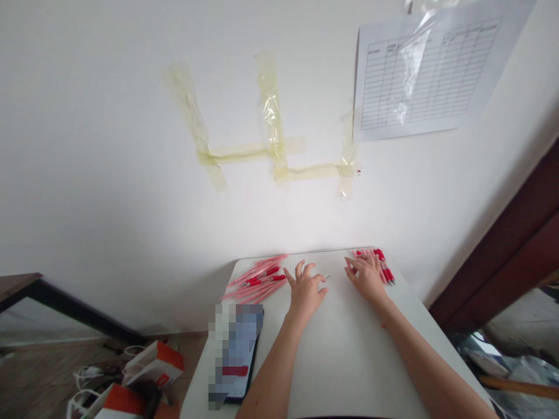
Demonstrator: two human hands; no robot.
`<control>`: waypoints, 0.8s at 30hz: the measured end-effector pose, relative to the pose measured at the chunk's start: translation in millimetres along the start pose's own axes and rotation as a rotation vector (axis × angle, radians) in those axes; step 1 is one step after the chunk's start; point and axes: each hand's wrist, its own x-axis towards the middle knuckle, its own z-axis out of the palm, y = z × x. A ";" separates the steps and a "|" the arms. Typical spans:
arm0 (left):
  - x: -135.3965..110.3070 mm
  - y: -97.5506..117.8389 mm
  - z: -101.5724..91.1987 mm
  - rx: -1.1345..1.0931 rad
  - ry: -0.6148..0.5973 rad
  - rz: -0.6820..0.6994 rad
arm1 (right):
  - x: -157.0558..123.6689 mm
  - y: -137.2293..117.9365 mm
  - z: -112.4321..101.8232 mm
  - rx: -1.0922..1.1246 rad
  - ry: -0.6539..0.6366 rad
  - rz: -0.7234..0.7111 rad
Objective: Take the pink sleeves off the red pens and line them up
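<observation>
My left hand (305,289) hovers above the middle of the white table (345,361), its fingers spread and nothing gripped. A small, thin silver-grey piece (327,276) shows just beside its fingers; what it belongs to is hidden. To the left lies a loose pile of pale pink, slender sticks or wrapped pens (257,289), with several bright red pens (271,272) among them. My right hand (365,276) rests over a second pile of red pens (388,273) at the far right corner, fingers stretched out. A bit of red shows between its thumb and forefinger.
A phone (244,355) with a blurred screen lies at the table's left edge. Behind the table rises a white wall with yellowed tape (273,110) and a printed sheet (428,81). Orange-and-white paper bags (152,366) stand on the floor at left.
</observation>
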 end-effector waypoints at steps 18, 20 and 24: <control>-33.4 84.7 55.9 -0.321 -0.139 0.177 | 6.1 19.1 -11.4 -0.008 0.111 0.083; -35.4 90.5 60.0 -0.332 -0.152 0.191 | 5.4 24.0 -12.9 -0.039 0.125 0.091; -36.5 99.8 62.7 -0.324 -0.150 0.236 | 4.2 33.2 -13.9 -0.095 0.161 0.110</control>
